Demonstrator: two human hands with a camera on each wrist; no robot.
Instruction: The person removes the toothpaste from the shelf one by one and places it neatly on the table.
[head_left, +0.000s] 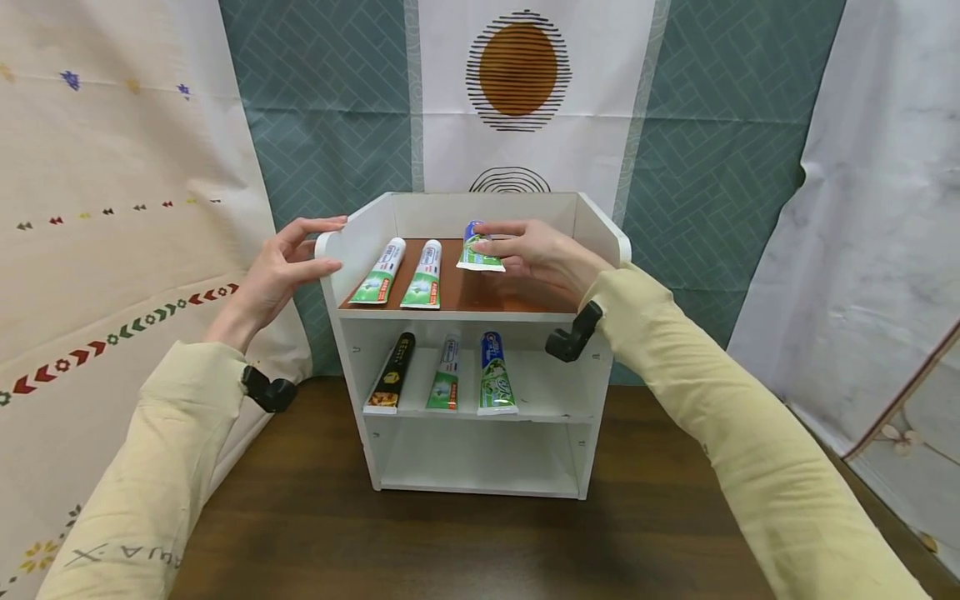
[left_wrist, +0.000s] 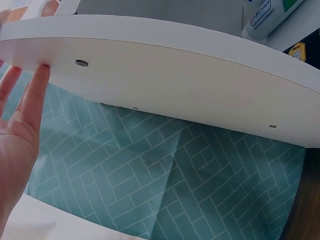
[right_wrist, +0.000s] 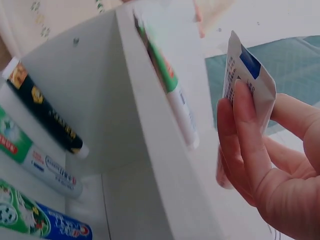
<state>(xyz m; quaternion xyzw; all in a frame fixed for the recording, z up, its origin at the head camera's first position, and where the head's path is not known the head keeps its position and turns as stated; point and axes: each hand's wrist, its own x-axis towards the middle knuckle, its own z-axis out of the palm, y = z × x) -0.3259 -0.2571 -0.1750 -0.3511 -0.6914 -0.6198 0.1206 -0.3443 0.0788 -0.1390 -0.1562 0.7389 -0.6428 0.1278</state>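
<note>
My right hand (head_left: pixel 543 254) pinches a blue-and-green toothpaste tube (head_left: pixel 482 258) above the brown-lined top tier of a white shelf unit (head_left: pixel 480 316). The right wrist view shows the back of that tube (right_wrist: pixel 248 80) between thumb and fingers. On the top tier, left of it, lie two white-and-green toothpaste tubes (head_left: pixel 380 272) (head_left: pixel 425 275). My left hand (head_left: pixel 273 271) touches the upper left side panel (head_left: pixel 360 233), its fingers extended; in the left wrist view, fingertips (left_wrist: pixel 42 75) rest against the panel's outer face.
On the middle tier lie a black toothpaste tube (head_left: pixel 392 375), a white-and-green one (head_left: pixel 446 375) and a blue-and-green one (head_left: pixel 495 375). Below is the bottom tier (head_left: pixel 480 454). The unit stands on a dark wooden table (head_left: pixel 480 550), with patterned cloths (head_left: pixel 322 108) behind and beside it.
</note>
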